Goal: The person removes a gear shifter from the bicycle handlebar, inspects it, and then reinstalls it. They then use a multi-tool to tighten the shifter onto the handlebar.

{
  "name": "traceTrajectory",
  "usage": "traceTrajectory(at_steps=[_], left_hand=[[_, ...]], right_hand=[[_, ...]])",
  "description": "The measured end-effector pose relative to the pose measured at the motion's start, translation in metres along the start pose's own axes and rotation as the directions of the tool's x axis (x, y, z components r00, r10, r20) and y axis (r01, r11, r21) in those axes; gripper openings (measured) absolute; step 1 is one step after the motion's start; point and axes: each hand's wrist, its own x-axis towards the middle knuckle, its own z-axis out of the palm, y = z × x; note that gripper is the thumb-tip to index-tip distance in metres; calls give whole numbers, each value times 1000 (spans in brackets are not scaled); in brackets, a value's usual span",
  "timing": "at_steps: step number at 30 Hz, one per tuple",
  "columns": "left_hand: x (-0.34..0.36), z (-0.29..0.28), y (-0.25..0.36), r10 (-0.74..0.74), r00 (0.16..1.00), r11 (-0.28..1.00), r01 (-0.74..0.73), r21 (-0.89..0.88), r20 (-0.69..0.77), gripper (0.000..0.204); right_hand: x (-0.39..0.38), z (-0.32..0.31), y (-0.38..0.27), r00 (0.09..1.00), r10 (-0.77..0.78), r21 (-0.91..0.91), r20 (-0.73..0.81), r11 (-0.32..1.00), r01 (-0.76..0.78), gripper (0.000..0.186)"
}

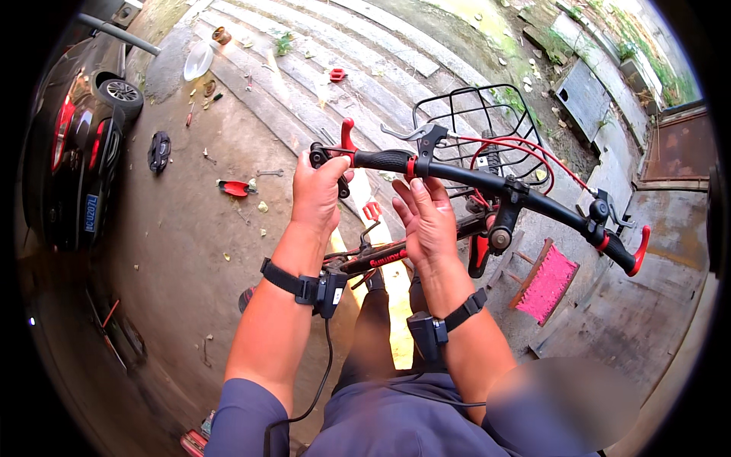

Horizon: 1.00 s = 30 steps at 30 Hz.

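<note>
A bicycle's black handlebar [472,177] slants across in front of me, with ribbed black grips and red bar ends. My left hand [320,183] is closed round a small black folding multi-tool [318,157] at the handlebar's left end, beside the upright red bar end [348,135]. The tool's tip is too small to make out. Just below the left grip [384,160], my right hand [428,217] is raised with fingers apart, its fingertips close to the red clamp ring [411,167]. Under both hands runs the dark bicycle frame [373,260] with red lettering.
Ahead of the handlebar is a black wire basket [476,114]. A pink-topped stool [547,282] stands right. On the ground at left lie red-handled pliers [237,187], a wrench [269,173], a black case [159,152] and a white tub [199,61]. A dark car [76,145] is parked far left.
</note>
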Motion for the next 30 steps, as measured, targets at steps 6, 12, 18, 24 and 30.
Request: traceTrajectory(at_steps=[6,12,18,24,30], left_hand=[[24,-1,-9,-10,991,999,4,40,136,28],[37,-10,-15,-19,981,983,-16,182,192,23],[34,-5,-13,-24,986,988,-2,151,167,24],[36,-11,-7,-92,975,972,44,229,201,28],[39,-23,-8,-119,964,986,86,146,238,28]], right_hand=[[16,7,15,993,-118,46,-25,992,119,19],[22,9,20,981,-194,-23,4,981,194,16],[22,3,21,983,-183,-111,30,976,185,18],[24,-7,17,986,-151,-134,64,978,158,22],[23,-7,6,988,-116,-140,99,982,130,32]])
